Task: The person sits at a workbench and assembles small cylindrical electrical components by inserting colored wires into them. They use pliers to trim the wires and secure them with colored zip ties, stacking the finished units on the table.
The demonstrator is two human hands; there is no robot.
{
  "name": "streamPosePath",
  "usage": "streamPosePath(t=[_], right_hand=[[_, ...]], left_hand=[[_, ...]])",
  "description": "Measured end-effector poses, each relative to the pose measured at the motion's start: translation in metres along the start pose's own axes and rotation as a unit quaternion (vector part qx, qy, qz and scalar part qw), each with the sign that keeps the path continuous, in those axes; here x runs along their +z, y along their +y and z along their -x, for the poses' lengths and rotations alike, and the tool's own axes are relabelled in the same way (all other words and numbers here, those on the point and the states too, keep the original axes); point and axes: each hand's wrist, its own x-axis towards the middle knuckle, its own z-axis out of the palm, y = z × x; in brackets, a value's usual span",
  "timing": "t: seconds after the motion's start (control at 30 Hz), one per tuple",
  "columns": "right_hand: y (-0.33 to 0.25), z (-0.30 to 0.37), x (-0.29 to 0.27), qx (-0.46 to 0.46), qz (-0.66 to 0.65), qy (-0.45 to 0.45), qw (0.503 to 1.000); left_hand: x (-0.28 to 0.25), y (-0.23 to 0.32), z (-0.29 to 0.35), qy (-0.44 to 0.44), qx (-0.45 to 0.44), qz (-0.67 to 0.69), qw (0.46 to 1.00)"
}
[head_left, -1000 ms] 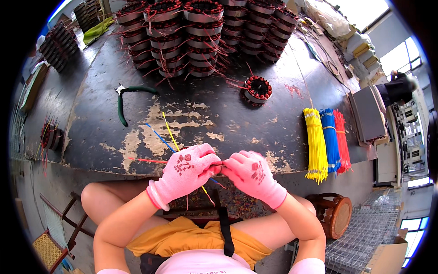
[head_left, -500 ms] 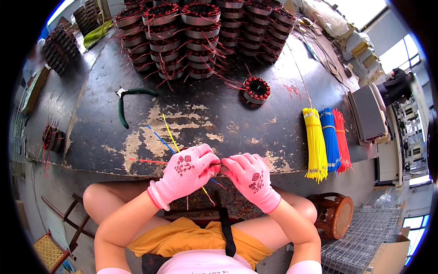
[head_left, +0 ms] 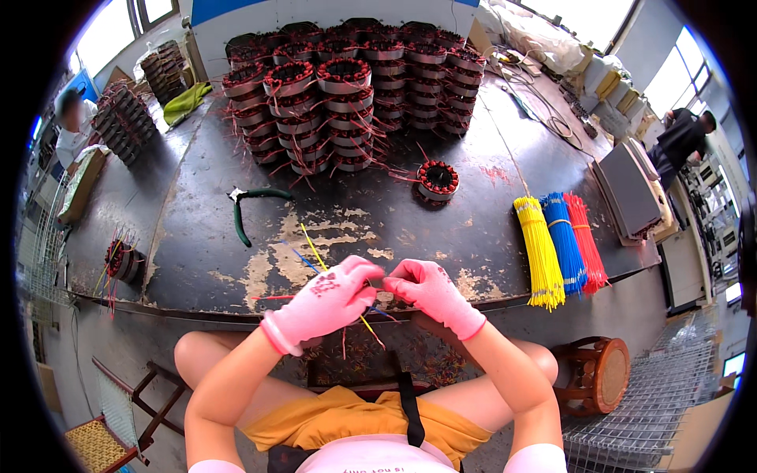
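Both my hands wear pink gloves and meet just over the table's near edge. My left hand (head_left: 331, 299) is closed around coloured lead wires; a yellow wire (head_left: 313, 246), a blue wire (head_left: 303, 258) and a red wire (head_left: 276, 297) stick out past it. Whatever body they join is hidden under the glove. Close by, my right hand (head_left: 430, 293) pinches with thumb and fingers, its tips almost at the left ones; what lies in the pinch is too small to tell. A wound motor stator (head_left: 438, 182) rests farther off on the dark table (head_left: 378, 201).
Green-handled cutters (head_left: 243, 213) lie at left. Stacked stators (head_left: 343, 118) fill the back. A stator with coloured wires (head_left: 121, 261) sits far left. Yellow (head_left: 538, 252), blue (head_left: 564, 244) and red wire bundles (head_left: 585, 240) lie right. A wooden stool (head_left: 595, 374) stands beside my knee.
The whole view has shifted, showing more of the table's back and a person at far left. My right hand has turned slightly, its fingers more curled. The left still grips the wires.
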Motion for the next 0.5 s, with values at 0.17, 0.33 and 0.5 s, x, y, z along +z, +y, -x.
streamPosePath(t=[0.17,0.33,0.5], right_hand=[[-0.007,0.002,-0.006,0.02,0.08,0.0,0.997],[-0.003,0.001,0.001,0.041,0.107,0.026,0.993],[-0.03,-0.002,-0.005,0.077,0.15,0.039,0.985]], left_hand=[[-0.066,0.017,0.023,-0.024,0.013,-0.154,0.988],[-0.054,0.003,0.04,-0.09,0.054,-0.194,0.975],[-0.03,-0.022,0.032,-0.063,0.092,-0.249,0.962]])
